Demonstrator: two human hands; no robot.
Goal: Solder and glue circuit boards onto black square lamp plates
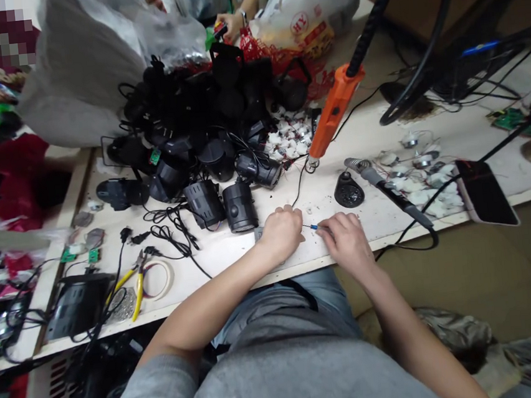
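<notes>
My left hand [281, 235] and my right hand [347, 241] are close together above the front edge of a white workbench [233, 258]. A thin wire with a blue sleeve [312, 226] spans the gap between them, and my right fingers pinch its end. My left fingers are curled over a small grey piece [259, 234], partly hidden, so I cannot tell what they grip. A soldering iron [387, 190] lies to the right of my right hand, beside a black iron stand [348, 191].
Black spotlight housings [211, 123] are heaped behind my hands. Further objects are an orange glue gun [335, 111], white parts with wires [428, 183], a phone [485, 193], yellow-handled pliers [136, 293] and a tape roll [158, 278]. A co-worker's hand [230, 27] is at the far side.
</notes>
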